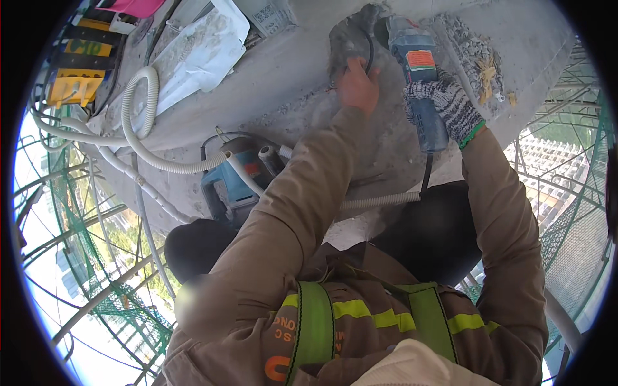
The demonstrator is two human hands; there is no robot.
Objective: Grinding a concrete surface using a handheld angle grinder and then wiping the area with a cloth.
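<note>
My right hand [444,103], in a grey-and-white knit glove with a green cuff, is wrapped round the body of a blue-grey angle grinder [423,122]. The grinder's head points to the far side, and its cord drops from the near end. Bare and to the left of it, my left hand [359,89] reaches to a dark hollow [345,48] in the concrete. A thin black cable [371,51] curves down between its thumb and forefinger, which look closed on it. Part of those fingertips is hidden.
A blue power tool [241,177] lies by my left forearm. White corrugated hose [151,109] loops at left near a white sheet [203,55]. Concrete rubble [467,48] lies at the far right. Scaffold poles and green netting [122,302] border the concrete, with a drop beyond.
</note>
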